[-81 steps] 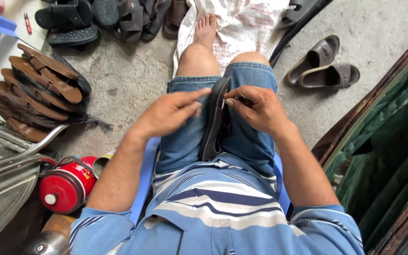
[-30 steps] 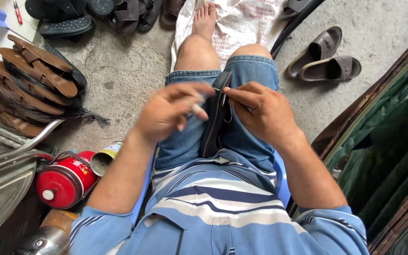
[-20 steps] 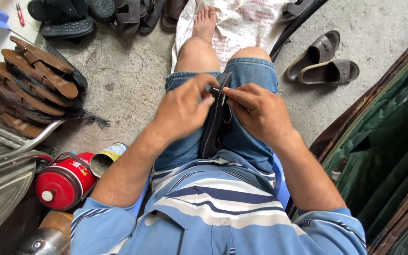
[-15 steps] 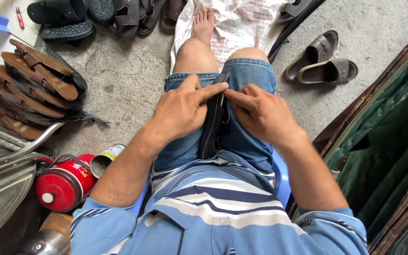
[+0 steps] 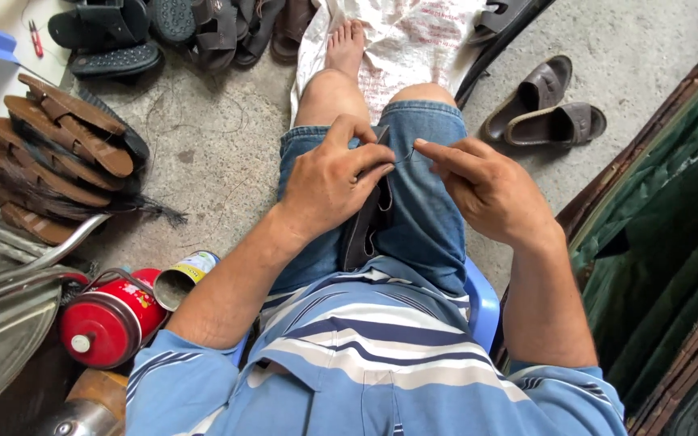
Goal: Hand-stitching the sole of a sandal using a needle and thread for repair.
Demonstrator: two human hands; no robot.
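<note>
dark sandal (image 5: 363,230) lies on the lap, left hand (image 5: 329,182) pressing it, right hand (image 5: 486,190) pinching thread (image 5: 404,157) taut: a stitch mid-pull, i judge; next needs steady tension

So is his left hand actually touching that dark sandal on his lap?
Touching. The head view shows the left hand gripping the dark sandal held edge-up between the thighs, its fingers wrapped over the top edge.

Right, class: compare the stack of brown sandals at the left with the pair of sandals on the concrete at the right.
The stack of brown sandals holds many, piled overlapping; the pair of sandals is just two, side by side. The stack is lighter tan-brown, the pair darker grey-brown. Both rest on the concrete floor, away from either hand.
</note>
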